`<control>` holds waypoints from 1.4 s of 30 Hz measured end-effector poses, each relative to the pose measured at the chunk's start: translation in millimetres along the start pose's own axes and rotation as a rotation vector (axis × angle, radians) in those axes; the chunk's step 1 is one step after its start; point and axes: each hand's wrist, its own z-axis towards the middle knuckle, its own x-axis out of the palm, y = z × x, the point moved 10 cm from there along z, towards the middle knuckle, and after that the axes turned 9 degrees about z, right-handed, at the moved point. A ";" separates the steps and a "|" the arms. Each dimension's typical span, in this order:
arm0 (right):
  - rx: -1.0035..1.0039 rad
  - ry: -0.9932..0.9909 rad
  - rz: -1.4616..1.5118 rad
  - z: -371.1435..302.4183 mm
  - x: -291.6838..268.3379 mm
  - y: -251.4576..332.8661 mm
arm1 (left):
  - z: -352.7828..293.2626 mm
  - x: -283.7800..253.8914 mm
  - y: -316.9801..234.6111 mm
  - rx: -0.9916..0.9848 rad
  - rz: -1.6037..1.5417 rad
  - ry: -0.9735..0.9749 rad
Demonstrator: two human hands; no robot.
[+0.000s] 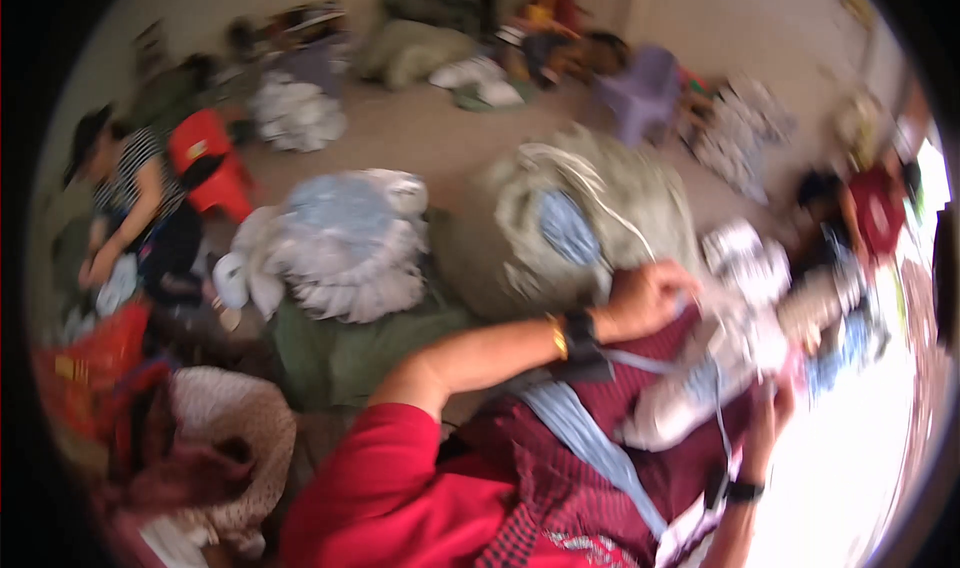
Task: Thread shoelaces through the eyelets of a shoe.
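Across my lap lies a long bundle of off-white cloth pieces point(670, 408), with a pale blue patch on its side. My left hand point(645, 298) is raised beyond it, fingers pinched together; a bit of pale blue shows at the fingertips, too blurred to name. At the bundle's right side, my right hand point(772, 413) has its fingers closed close against the cloth; what they grip is hidden. A thin pale cord point(722, 433) hangs down between the bundle and my right wrist. A light blue cloth strip point(590, 453) runs slantwise over my dark red striped clothing.
Ahead stands a large grey-green sack point(560, 218) with a rope on top. Left of it, a heap of white cloth bundles point(345, 248) rests on green sheeting point(370, 353). Nearby are a red chair point(208, 163), a purple chair point(645, 93) and several seated people.
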 end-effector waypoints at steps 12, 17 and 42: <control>-0.003 0.048 0.087 -7.6 29.8 -9.4 | -31.4 58.3 46.8 -0.435 -0.315 0.240; 0.022 0.015 0.091 -6.3 33.0 -8.6 | -35.3 54.0 33.5 -0.411 -0.366 0.191; 0.294 0.233 -0.081 18.6 57.1 -8.4 | -30.3 51.3 28.5 -0.312 -0.149 0.125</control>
